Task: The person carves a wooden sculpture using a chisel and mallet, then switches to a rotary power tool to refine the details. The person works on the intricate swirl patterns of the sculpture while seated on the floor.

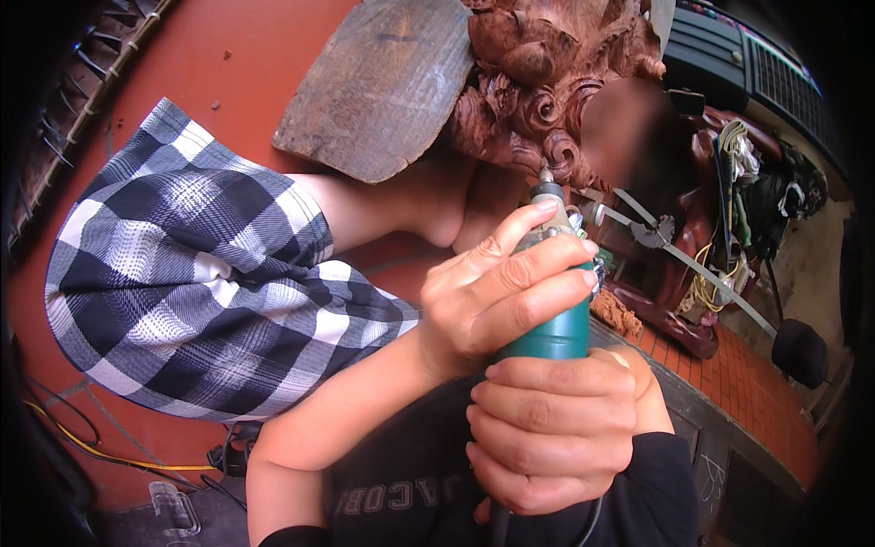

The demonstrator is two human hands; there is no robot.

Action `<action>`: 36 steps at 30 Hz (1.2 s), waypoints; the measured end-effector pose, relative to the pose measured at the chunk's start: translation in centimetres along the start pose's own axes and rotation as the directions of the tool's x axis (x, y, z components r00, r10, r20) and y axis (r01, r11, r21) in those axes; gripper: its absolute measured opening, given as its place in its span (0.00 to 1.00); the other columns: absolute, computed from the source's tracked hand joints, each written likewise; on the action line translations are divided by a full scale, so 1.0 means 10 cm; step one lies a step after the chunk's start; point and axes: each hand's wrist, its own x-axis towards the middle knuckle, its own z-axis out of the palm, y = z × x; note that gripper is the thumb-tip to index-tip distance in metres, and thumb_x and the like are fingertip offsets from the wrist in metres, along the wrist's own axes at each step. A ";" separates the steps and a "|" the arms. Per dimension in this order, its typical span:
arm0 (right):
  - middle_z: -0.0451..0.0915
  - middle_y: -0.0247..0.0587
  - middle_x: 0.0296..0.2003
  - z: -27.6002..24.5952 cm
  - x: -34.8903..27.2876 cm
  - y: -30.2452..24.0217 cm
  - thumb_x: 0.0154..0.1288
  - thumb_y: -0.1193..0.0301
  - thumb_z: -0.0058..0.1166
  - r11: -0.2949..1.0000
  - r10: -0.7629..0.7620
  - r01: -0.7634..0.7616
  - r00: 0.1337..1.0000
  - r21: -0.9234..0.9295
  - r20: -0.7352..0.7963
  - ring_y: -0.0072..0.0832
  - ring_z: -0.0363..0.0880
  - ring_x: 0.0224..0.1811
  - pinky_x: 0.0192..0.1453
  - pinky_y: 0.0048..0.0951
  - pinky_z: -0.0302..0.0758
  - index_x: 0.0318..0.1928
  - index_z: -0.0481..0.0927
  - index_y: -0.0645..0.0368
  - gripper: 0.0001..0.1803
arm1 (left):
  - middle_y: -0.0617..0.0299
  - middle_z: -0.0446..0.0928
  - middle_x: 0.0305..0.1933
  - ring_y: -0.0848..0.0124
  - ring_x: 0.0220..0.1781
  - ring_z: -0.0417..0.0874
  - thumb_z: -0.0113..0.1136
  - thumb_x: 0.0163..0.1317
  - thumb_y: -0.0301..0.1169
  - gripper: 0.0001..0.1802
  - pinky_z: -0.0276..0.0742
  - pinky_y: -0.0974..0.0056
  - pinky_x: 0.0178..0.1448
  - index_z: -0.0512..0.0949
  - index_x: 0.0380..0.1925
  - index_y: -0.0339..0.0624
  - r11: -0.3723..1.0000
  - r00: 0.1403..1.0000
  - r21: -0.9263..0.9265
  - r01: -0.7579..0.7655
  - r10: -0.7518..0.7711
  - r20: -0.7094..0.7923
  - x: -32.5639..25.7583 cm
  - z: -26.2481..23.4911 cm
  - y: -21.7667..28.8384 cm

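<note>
A green die grinder (pixel 545 339) with a grey nose points away from me, held in both hands. My left hand (pixel 510 283) is closed over its front half, fingers laid across the top near the nose. Lower down, my right hand (pixel 554 428) wraps around the rear of the body, and a dark cord hangs below it. The grinder's metal tip (pixel 547 173) meets a curled scroll on a reddish-brown wood carving (pixel 533 68). Whether the bit is spinning cannot be told.
A worn wooden board (pixel 378 91) leans beside the carving on the left, above my bare leg. Plaid shorts (pixel 191 273) cover my lap. On the right stand a dark red carved wooden piece (pixel 688 310) and a metal bar with a black end (pixel 800 354). A yellow cord (pixel 173 467) crosses the red floor.
</note>
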 end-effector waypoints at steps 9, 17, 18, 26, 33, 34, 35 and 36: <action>0.85 0.43 0.32 0.07 0.00 0.03 0.69 0.62 0.60 0.996 0.082 -0.080 0.994 0.025 -0.066 0.36 0.88 0.34 0.45 0.38 0.88 0.38 0.81 0.60 0.13 | 0.57 0.88 0.44 0.53 0.46 0.90 0.70 0.55 0.28 0.13 0.89 0.52 0.59 0.83 0.42 0.44 1.000 0.999 -0.004 -0.022 0.022 -0.047 0.05 0.02 -0.09; 0.85 0.41 0.29 0.02 -0.18 0.01 0.64 0.67 0.61 1.000 0.015 -0.015 0.996 0.007 -0.090 0.34 0.88 0.32 0.43 0.36 0.88 0.34 0.81 0.58 0.08 | 0.58 0.88 0.46 0.54 0.49 0.90 0.70 0.57 0.29 0.13 0.89 0.52 0.59 0.83 0.44 0.46 0.999 0.999 0.014 -0.032 0.031 0.018 -0.01 0.12 -0.03; 0.85 0.41 0.29 0.00 -0.21 0.00 0.63 0.68 0.61 1.000 0.003 -0.001 0.992 0.021 -0.127 0.33 0.88 0.32 0.42 0.35 0.88 0.35 0.81 0.58 0.07 | 0.58 0.88 0.46 0.53 0.51 0.90 0.70 0.57 0.29 0.13 0.88 0.50 0.60 0.83 0.44 0.47 0.999 0.999 0.038 -0.031 0.030 0.042 0.01 0.13 0.02; 0.84 0.25 0.30 -0.63 -0.77 -0.21 0.56 0.37 0.69 0.972 -0.074 0.155 0.915 0.175 -0.396 0.22 0.83 0.31 0.44 0.26 0.77 0.41 0.81 0.47 0.29 | 0.64 0.81 0.40 0.59 0.50 0.85 0.64 0.56 0.32 0.07 0.81 0.50 0.59 0.81 0.35 0.49 0.973 0.973 -0.044 -0.227 0.225 -0.050 0.27 0.69 0.51; 0.82 0.26 0.35 -0.85 -0.90 0.03 0.50 0.26 0.67 0.969 -0.015 0.075 0.969 0.235 -0.245 0.22 0.81 0.35 0.50 0.31 0.73 0.47 0.79 0.47 0.41 | 0.70 0.79 0.36 0.65 0.44 0.83 0.63 0.53 0.34 0.07 0.80 0.58 0.50 0.80 0.33 0.52 0.980 0.957 0.043 -0.196 0.201 -0.210 0.25 0.90 0.35; 0.82 0.26 0.35 -0.84 -0.88 0.05 0.50 0.26 0.66 0.966 -0.020 0.077 0.974 0.246 -0.225 0.22 0.81 0.35 0.50 0.31 0.73 0.47 0.79 0.47 0.41 | 0.70 0.79 0.36 0.65 0.44 0.83 0.63 0.53 0.34 0.06 0.79 0.58 0.50 0.81 0.33 0.52 0.982 0.954 0.055 -0.180 0.188 -0.232 0.23 0.90 0.34; 0.82 0.26 0.35 -0.81 -0.86 0.07 0.50 0.26 0.66 0.963 -0.023 0.077 0.978 0.258 -0.208 0.22 0.81 0.35 0.50 0.31 0.73 0.47 0.79 0.47 0.41 | 0.71 0.79 0.36 0.65 0.44 0.83 0.63 0.53 0.34 0.06 0.79 0.58 0.50 0.81 0.33 0.53 0.984 0.952 0.066 -0.163 0.175 -0.252 0.21 0.89 0.33; 0.82 0.26 0.35 -0.81 -0.82 0.09 0.50 0.26 0.66 0.961 -0.032 0.083 0.981 0.263 -0.192 0.22 0.81 0.35 0.49 0.31 0.73 0.47 0.79 0.47 0.41 | 0.70 0.79 0.36 0.66 0.44 0.83 0.63 0.53 0.34 0.06 0.79 0.59 0.49 0.80 0.33 0.54 0.986 0.951 0.061 -0.154 0.165 -0.261 0.22 0.88 0.31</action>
